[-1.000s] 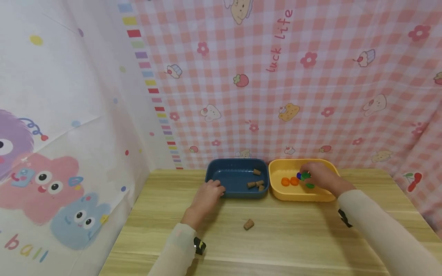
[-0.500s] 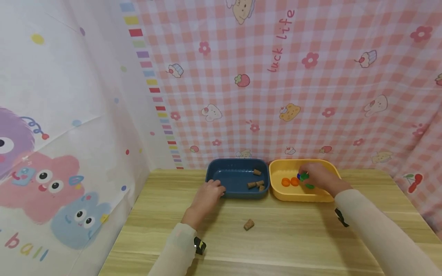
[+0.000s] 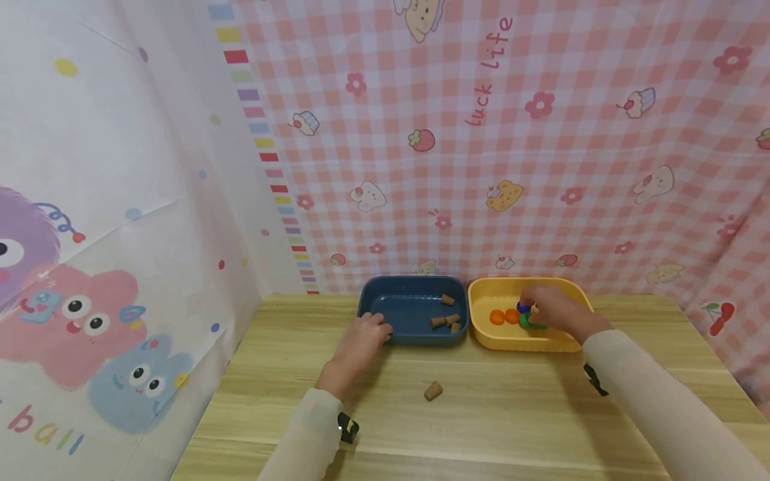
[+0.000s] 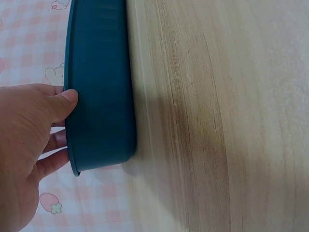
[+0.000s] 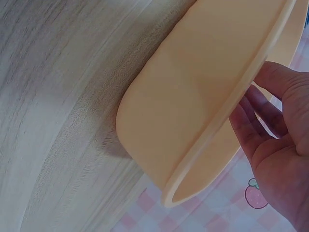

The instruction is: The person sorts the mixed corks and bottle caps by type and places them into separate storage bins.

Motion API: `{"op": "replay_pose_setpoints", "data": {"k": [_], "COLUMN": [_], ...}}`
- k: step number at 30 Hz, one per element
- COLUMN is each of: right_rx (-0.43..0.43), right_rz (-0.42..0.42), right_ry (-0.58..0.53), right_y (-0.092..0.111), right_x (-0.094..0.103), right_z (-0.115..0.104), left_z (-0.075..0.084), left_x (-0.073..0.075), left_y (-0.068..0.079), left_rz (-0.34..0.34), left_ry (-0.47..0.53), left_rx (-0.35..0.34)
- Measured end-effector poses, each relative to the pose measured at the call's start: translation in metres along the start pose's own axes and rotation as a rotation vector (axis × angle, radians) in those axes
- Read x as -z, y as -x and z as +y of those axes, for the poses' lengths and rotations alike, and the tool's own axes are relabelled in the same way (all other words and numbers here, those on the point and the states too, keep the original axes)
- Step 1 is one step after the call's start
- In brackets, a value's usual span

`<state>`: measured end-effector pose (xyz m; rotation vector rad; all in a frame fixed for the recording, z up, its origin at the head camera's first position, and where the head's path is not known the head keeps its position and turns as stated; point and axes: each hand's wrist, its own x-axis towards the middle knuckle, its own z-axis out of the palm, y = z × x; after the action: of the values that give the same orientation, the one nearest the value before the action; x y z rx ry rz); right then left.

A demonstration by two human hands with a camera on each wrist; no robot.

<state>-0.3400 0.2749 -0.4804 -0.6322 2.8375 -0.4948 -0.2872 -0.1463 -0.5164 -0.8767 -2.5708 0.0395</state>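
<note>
My left hand (image 3: 363, 334) grips the near left rim of a dark blue tray (image 3: 412, 339). In the left wrist view the thumb (image 4: 71, 95) presses the tray's outer wall, with the other fingers behind the rim. My right hand (image 3: 556, 307) reaches down into a yellow tray (image 3: 511, 343). Beside its fingers is a small blue piece (image 3: 523, 308), and a green piece (image 3: 526, 321) lies just below. Two round orange pieces (image 3: 504, 316) lie to the left. The right wrist view shows the fingers (image 5: 251, 128) bent over the rim, their tips hidden behind the tray wall.
Several corks (image 3: 445, 321) lie in the right part of the blue tray. One more cork (image 3: 433, 391) lies on the wooden table (image 3: 511, 414) in front. Both trays stand side by side against a pink checked cloth (image 3: 385, 167).
In the yellow tray, the green piece near my right fingers has moved down and slightly left; the blue piece has shifted slightly. My left hand stays on the blue tray.
</note>
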Motion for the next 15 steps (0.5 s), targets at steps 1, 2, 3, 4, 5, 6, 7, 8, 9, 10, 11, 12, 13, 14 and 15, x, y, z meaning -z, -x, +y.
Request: {"op": "replay_pose_setpoints", "data": {"k": [1,2,3,4,5,6,7,8,9,10,11,12,13,14,15], "right_rx": [0.0,-0.001,-0.004,-0.014,-0.018,-0.016,-0.013,-0.015,-0.013,-0.01,-0.006,-0.006,-0.004,0.003,0.012], "right_rz": [0.002,0.003,0.005,0.006,0.01,0.016,0.022,0.028,0.036,0.044,0.051,0.059,0.067,0.073,0.082], "right_ry": [-0.007,-0.013,-0.018,-0.026,-0.029,-0.027,-0.025,-0.027,-0.031,-0.033,-0.036,-0.042,-0.044,-0.049,-0.049], "right_y": [0.0,0.001,0.001,0.002,0.003,0.004,0.005,0.006,0.008,0.009,0.011,0.012,0.014,0.015,0.017], "right_x": [0.0,0.001,0.001,0.002,0.002,0.003,0.003,0.003,0.003,0.003,0.003,0.002,0.002,0.002,0.001], "right_z": [0.0,0.0,0.0,-0.001,-0.001,-0.002,-0.003,-0.004,-0.005,-0.007,-0.008,-0.009,-0.011,-0.013,-0.015], "left_z": [0.0,0.0,0.0,0.001,0.001,0.001,0.001,0.001,0.001,0.001,0.001,0.001,0.001,0.001,0.001], "left_x": [0.001,0.001,0.001,0.001,0.002,0.002,0.001,0.001,0.001,0.001,0.001,0.001,0.001,0.001,0.001], "left_y": [0.0,0.0,0.0,0.0,0.0,0.0,0.0,0.0,0.0,0.0,0.0,0.0,0.0,0.0,0.0], "left_rz": [-0.004,-0.008,-0.012,-0.016,-0.019,-0.023,-0.023,-0.022,-0.019,-0.016,-0.012,-0.009,-0.006,-0.005,-0.007], "left_ry": [0.001,0.001,0.002,0.005,0.006,0.008,0.008,0.006,0.005,0.007,0.008,0.01,0.012,0.014,0.018], "left_rx": [0.002,0.003,0.006,0.008,0.009,0.01,0.011,0.011,0.011,0.009,0.009,0.009,0.009,0.009,0.011]}}
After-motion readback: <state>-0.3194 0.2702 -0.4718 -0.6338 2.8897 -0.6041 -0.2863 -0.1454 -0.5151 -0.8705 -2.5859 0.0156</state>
